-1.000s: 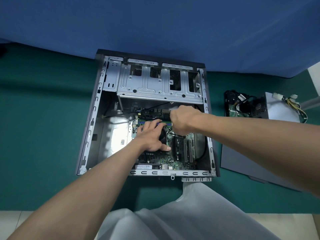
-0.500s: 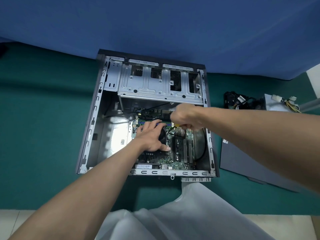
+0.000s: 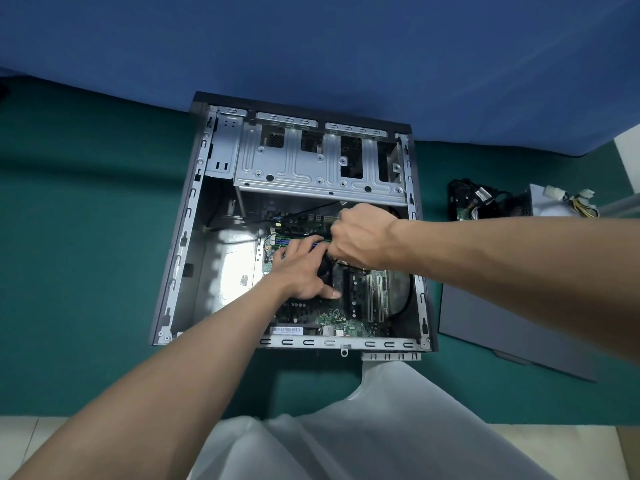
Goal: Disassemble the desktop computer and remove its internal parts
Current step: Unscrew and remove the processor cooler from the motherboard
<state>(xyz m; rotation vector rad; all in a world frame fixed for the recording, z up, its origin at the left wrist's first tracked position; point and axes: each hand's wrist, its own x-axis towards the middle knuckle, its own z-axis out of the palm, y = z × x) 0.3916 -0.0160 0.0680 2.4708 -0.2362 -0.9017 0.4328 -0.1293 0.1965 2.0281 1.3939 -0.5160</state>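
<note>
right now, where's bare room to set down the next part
The green mat left of the open grey metal computer case is bare, as is the shiny case floor left of the green motherboard. Crowded: left hand and right hand over the board; on the right, the grey side panel and silver power supply.

I saw a blue cloth (image 3: 311,46) filling the back, its lower edge meeting a green mat (image 3: 86,237) spread over the ground. Pale floor tiles (image 3: 554,441) showed along the near edge, and a white strip (image 3: 628,147) stood far right.
</note>
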